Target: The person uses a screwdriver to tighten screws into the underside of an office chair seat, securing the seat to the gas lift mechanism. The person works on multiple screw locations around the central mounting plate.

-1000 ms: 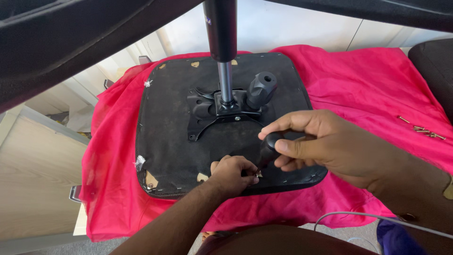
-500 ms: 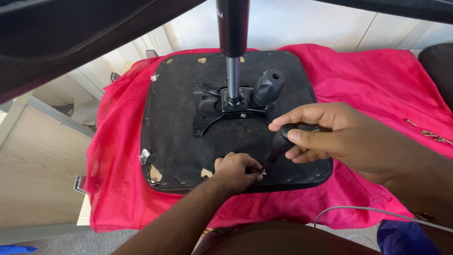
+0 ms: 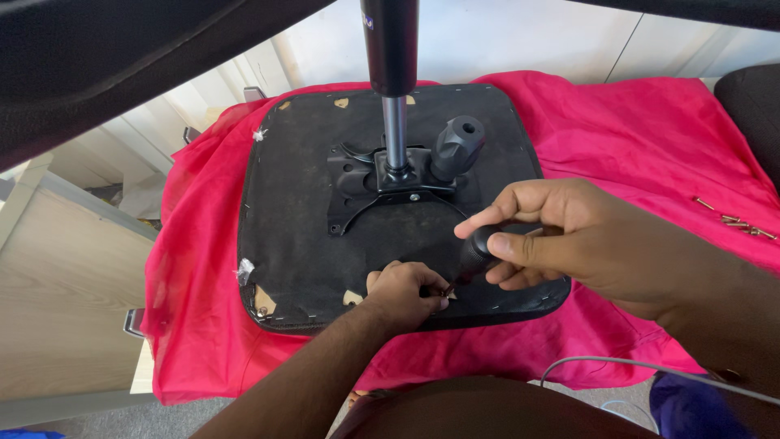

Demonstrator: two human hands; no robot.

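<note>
At six o'clock on the seat (image 3: 309,236), left hand (image 3: 404,291) pinches a screw (image 3: 448,290); right hand (image 3: 561,236), at four o'clock, fingers wrapped around a screwdriver (image 3: 475,249).

- Under my hands a table (image 3: 73,309) of pale wood carries everything; I see its bare top and edge at the left.
- A bright pink cloth (image 3: 634,138) is spread over it, hanging over the near edge and bunching at the left.
- On the cloth lies an upturned black chair seat (image 3: 301,236), underside up, in the middle.
- A few small brass-coloured screws (image 3: 735,223) lie loose on the cloth at the far right, well apart from the seat.
</note>
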